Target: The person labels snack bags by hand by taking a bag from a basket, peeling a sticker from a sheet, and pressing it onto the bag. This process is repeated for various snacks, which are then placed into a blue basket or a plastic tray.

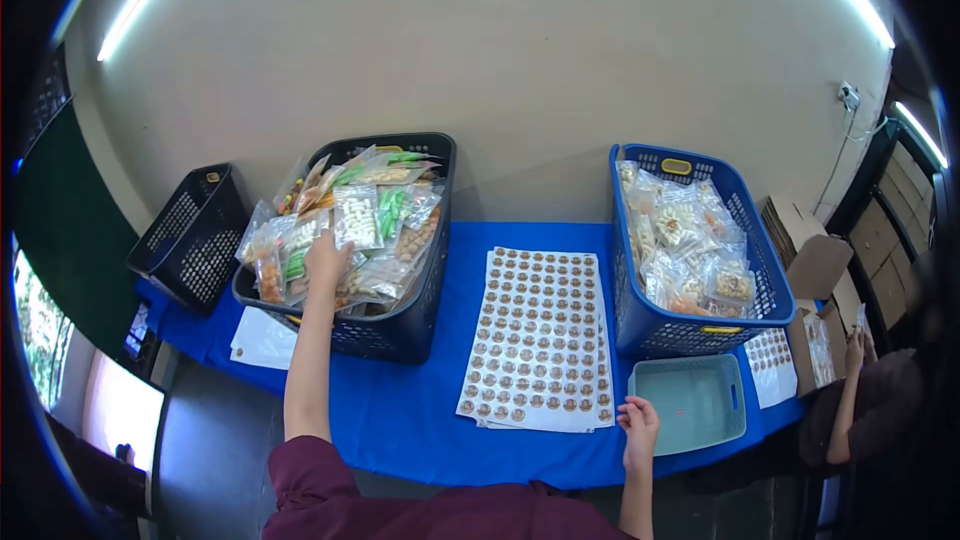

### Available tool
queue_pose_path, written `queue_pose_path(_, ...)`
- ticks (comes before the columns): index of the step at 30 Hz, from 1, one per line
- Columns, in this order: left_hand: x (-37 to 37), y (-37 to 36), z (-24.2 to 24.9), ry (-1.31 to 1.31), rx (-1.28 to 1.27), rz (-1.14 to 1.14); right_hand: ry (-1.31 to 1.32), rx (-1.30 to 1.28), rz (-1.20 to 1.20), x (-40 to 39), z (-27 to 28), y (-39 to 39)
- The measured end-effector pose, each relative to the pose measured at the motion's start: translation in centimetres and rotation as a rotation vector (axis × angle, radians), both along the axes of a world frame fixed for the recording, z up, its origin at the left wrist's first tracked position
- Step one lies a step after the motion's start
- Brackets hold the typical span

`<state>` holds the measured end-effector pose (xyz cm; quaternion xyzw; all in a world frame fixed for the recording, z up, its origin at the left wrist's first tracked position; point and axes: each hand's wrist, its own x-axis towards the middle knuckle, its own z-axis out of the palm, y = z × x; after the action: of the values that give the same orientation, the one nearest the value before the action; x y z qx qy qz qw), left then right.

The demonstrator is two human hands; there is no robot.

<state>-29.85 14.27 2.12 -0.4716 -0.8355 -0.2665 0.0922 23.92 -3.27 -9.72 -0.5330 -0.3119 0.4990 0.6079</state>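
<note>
My left hand [328,258] reaches into the black basket [437,270] on the left, its fingers closed on the lower edge of a clear packet of white pieces [357,218]. Around it lie several packets with green, orange and brown contents. My right hand [640,430] hangs between the sticker sheet [540,340] and the pale green tray [690,405], its fingers curled together in a pinch. Whatever they may hold is too small to make out. Round brown stickers cover the sheet in rows, with bare spots at the right of its lowest row.
A blue basket [690,320] of filled packets stands on the blue tablecloth [400,420]. At far left is a smaller black basket [190,240]. White sheets [262,340] lie near the left basket. Another person's hands [858,350] are beside a cardboard box [820,340] at right.
</note>
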Motion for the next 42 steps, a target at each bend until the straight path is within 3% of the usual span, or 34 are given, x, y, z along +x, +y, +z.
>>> queue_pose_path(3, 0.5, -0.2, -0.4, 0.096, 0.04, -0.106, -0.056, 0.026, 0.072, -2.0, 0.2, 0.8)
queue_pose_path(6, -1.2, 0.3, -2.1, -0.287, 0.153, -0.118, -0.135, 0.023, 0.211, -3.5, 0.2, 1.9)
queue_pose_path(7, -2.0, 0.3, -2.7, -0.302, 0.147, -0.166, -0.164, 0.034, 0.26, -3.9, -0.2, 2.3)
queue_pose_path(10, -3.4, 0.3, -4.6, -0.347, 0.116, -0.316, -0.403, 0.046, 0.38, -4.0, -5.3, 4.4)
queue_pose_path(16, -1.2, -0.2, -2.7, -0.619, 0.135, -0.48, -0.482, -0.031, 0.416, -5.9, -13.8, 5.5)
queue_pose_path(17, -0.6, -0.4, -2.3, -0.622, 0.135, -0.479, -0.625, 0.055, 0.4, -6.6, -17.0, 5.4)
queue_pose_path(18, -0.2, -0.5, -2.1, -0.626, 0.132, -0.477, -0.65, -0.065, 0.515, -7.8, -15.0, 4.7)
queue_pose_path(20, -0.3, -0.6, -2.4, -0.588, 0.113, -0.486, -0.775, -0.05, 0.616, -10.1, -16.3, 3.9)
queue_pose_path(23, -0.7, -0.3, -2.5, -0.659, 0.143, -0.501, -1.126, 0.058, 0.538, -13.3, -16.5, 2.4)
queue_pose_path(27, 0.2, -0.9, -1.4, -0.822, 0.154, -0.465, -1.305, 0.057, 0.436, -14.9, -16.2, 1.1)
queue_pose_path(36, 0.7, -1.3, -0.7, -0.963, 0.306, -0.513, -1.118, 0.067, 0.457, -13.6, -17.9, 1.7)
queue_pose_path(42, 0.6, -1.1, -0.5, -1.07, 0.349, -0.534, -0.893, 0.251, 0.418, -12.4, -18.9, 2.0)
